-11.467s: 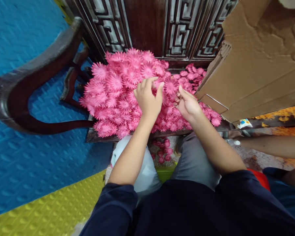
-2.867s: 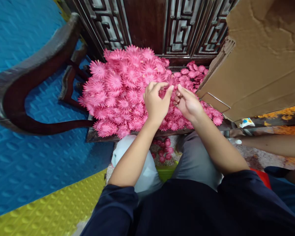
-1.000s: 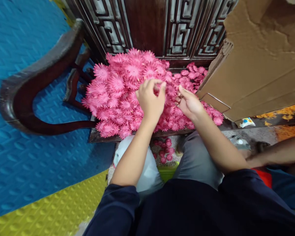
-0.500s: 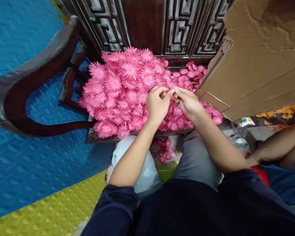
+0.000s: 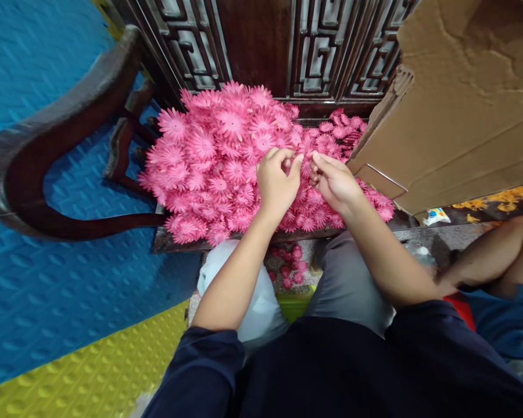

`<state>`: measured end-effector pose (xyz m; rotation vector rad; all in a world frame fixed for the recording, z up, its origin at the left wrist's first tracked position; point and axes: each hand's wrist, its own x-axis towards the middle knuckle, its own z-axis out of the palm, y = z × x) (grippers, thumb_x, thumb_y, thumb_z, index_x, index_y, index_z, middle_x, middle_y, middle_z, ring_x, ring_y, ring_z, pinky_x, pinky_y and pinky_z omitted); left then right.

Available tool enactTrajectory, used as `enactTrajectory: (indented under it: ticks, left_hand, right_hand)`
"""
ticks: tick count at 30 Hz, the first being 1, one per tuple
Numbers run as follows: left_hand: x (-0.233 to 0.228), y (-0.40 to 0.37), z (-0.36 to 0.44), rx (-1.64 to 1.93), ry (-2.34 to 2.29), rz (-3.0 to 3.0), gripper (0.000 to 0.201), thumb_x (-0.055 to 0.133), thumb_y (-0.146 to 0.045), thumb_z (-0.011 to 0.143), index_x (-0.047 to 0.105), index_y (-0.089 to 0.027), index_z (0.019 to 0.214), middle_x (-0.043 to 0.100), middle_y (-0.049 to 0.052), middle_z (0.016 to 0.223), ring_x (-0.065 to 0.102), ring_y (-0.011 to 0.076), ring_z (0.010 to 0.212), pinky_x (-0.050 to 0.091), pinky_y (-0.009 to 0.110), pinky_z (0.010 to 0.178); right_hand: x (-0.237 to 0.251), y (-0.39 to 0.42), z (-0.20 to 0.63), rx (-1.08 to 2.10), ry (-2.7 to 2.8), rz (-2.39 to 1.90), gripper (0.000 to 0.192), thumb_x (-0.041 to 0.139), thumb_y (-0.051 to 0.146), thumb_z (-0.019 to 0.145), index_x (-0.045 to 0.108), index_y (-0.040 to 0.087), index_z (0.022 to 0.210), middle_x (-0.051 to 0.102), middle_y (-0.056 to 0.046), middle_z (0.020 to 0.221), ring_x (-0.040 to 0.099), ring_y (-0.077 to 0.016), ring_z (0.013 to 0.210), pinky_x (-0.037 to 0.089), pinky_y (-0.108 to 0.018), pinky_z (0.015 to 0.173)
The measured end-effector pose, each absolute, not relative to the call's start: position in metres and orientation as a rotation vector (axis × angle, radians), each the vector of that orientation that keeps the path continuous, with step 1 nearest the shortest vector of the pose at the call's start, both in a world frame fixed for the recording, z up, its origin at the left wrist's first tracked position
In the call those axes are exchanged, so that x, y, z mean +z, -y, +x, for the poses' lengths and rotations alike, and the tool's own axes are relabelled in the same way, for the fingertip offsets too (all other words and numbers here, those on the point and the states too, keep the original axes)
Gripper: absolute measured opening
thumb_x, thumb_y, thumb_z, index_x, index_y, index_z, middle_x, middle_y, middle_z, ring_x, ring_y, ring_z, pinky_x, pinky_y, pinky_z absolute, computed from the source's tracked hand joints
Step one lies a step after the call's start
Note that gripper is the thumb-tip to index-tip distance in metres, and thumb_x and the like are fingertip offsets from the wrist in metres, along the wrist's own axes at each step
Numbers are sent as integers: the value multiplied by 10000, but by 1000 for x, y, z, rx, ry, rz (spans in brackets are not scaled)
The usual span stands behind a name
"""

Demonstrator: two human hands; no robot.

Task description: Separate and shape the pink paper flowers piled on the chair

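A large heap of pink artificial flowers [image 5: 218,151] covers the dark wooden bench seat [image 5: 185,246]. Over the heap's right part, my left hand [image 5: 279,181] is closed, with thumb and index finger pinched together. Just beside it, my right hand [image 5: 336,184] is pinched too, its fingertips pointing at those of my left. A small gap separates the two hands. Whatever sits between the fingertips of either hand is too small to make out against the pink petals behind.
A carved armrest [image 5: 24,191] curves on the left. At right, a large cardboard sheet [image 5: 466,116] leans over the bench. More pink flowers [image 5: 293,268] lie below, between my knees. Another person's bent limb [image 5: 492,252] is at the right edge, near orange flowers [image 5: 508,200].
My fingertips were touching half a second ago and are now slightly apart. My left hand has shifted a little left; my right hand has barely moved.
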<state>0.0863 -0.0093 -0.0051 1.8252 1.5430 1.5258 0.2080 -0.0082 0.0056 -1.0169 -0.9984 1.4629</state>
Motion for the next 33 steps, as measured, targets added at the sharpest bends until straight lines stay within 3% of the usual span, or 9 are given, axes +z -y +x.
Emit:
enactTrajectory:
  ticks: [8,15,23,33]
  left_hand:
    - [-1,11,89,1545,-1420,1752,132,585,-270,817,548,-203,710,575,-4,737,529,111,680,445,243,675]
    - [-1,12,90,1600,-1439,1720,144,701,-241,714,568,-193,690,552,-17,702,522,109,667,447,242,660]
    - [0,13,89,1637,-1422,1756,130,666,-328,758,657,-204,720,580,-22,684,525,103,647,432,248,666]
    - [-1,13,89,1613,-1453,1789,82,646,-232,763,651,-191,693,543,-23,656,507,109,647,400,253,653]
  right_hand:
    - [4,8,204,1414,1022,-1054,342,703,518,633,565,213,700,419,43,614,324,-73,533,271,-253,526]
    - [2,6,206,1448,990,-998,351,740,486,605,560,198,691,420,50,590,333,-57,510,253,-239,489]
    - [-2,3,208,1406,1077,-969,342,730,496,615,589,197,699,428,54,565,347,-52,507,272,-226,479]
    - [-2,5,206,1385,1055,-974,355,756,492,575,603,184,662,448,57,556,365,-44,507,279,-224,498]
